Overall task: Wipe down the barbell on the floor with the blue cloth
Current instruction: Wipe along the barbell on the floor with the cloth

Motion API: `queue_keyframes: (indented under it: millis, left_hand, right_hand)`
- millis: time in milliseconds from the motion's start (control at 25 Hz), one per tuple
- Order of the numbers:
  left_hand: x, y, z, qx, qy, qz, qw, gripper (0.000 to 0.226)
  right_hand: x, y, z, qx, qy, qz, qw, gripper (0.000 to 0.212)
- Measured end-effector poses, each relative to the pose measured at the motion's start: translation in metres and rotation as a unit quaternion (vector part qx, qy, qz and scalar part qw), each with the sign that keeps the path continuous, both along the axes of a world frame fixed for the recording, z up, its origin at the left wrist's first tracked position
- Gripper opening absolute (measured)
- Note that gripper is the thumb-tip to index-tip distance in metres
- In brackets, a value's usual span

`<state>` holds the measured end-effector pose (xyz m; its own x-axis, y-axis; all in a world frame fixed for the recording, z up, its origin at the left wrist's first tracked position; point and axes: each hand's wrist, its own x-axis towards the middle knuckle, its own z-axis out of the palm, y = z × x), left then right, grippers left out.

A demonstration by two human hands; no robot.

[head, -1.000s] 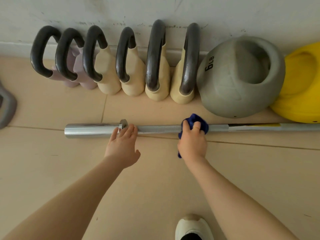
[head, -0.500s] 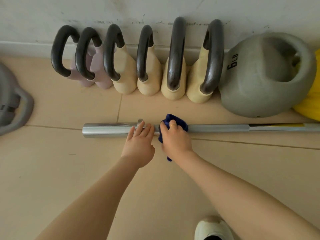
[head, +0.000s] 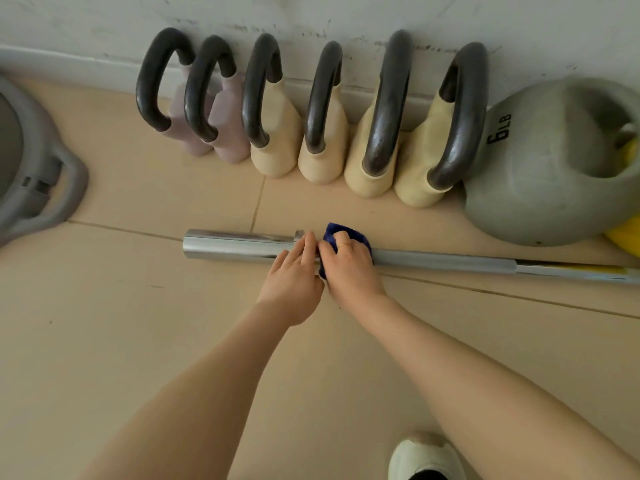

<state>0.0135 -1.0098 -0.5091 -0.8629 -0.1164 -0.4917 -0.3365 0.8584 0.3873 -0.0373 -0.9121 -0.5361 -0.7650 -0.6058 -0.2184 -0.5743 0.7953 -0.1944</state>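
1. Barbell (head: 443, 260) lying flat on the beige tiled floor (head: 104, 341), running from a chrome sleeve end at centre-left off past the right edge, parallel to the wall.
2. Chrome sleeve (head: 235, 245) thicker and shinier than the dull grey shaft; a yellow strip (head: 571, 270) visible along the bar near the right edge.
3. Blue cloth (head: 349, 233) bunched over the shaft just right of the sleeve collar, wrapped partly round the bar.
4. Right hand (head: 349, 268) curled over the blue cloth, gripping it against the bar; a thin ring on one finger.
5. Left hand (head: 294, 275) resting with fingers straight and close together on the bar at the collar, palm down, grasping nothing; side of it touching the right hand.
6. Both bare forearms reaching in from the lower edge.
7. Beyond the bar, against the wall (head: 311, 15): a row of six small kettlebells with dark looped handles, two mauve kettlebells (head: 221, 133) at left, four cream kettlebells (head: 322, 157) beside them.
8. Right of that row, a large grey kettlebell (head: 540, 188) marked "6 LB", touching the last cream one.
9. Behind and right of the grey one, part of a yellow kettlebell (head: 627, 233).
10. At the far left edge, a grey handled weight (head: 45, 188), only partly in view.
11. Toe of a white shoe (head: 424, 455) at the bottom edge.
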Motion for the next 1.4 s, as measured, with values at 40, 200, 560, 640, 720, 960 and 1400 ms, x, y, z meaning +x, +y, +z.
queue_keyframes:
  millis: [40, 200, 560, 640, 720, 960, 1400]
  left_hand:
    - [0.001, -0.001, -0.001, 0.004, -0.003, 0.002, 1.000, 0.069]
    - [0.000, -0.001, 0.002, 0.014, -0.004, 0.014, 1.000, 0.074]
    - [-0.010, 0.011, 0.008, -0.096, -0.051, -0.023, 0.994, 0.063]
    - [-0.014, 0.016, 0.006, -0.108, -0.062, -0.008, 0.992, 0.063]
    - [-0.018, 0.023, 0.004, -0.130, -0.076, -0.008, 0.989, 0.061]
    - [-0.034, 0.063, 0.006, -0.193, 0.002, -0.076, 0.978, 0.060]
    - [-0.044, 0.066, -0.011, -0.127, 0.014, -0.090, 0.988, 0.050]
  right_hand:
    - [-0.005, 0.005, 0.003, 0.004, -0.011, 0.055, 0.998, 0.039]
    - [-0.029, 0.069, 0.003, 0.038, 0.085, 0.080, 0.992, 0.041]
    - [-0.021, 0.054, 0.008, 0.018, 0.027, 0.035, 0.999, 0.035]
    - [-0.034, 0.115, 0.005, 0.034, 0.055, -0.079, 0.995, 0.035]
    - [-0.034, 0.146, 0.002, 0.058, 0.057, -0.187, 0.979, 0.038]
    - [-0.024, 0.127, -0.010, -0.043, 0.043, -0.052, 0.997, 0.053]
    - [-0.027, 0.190, -0.014, -0.023, 0.068, -0.099, 0.992, 0.057]
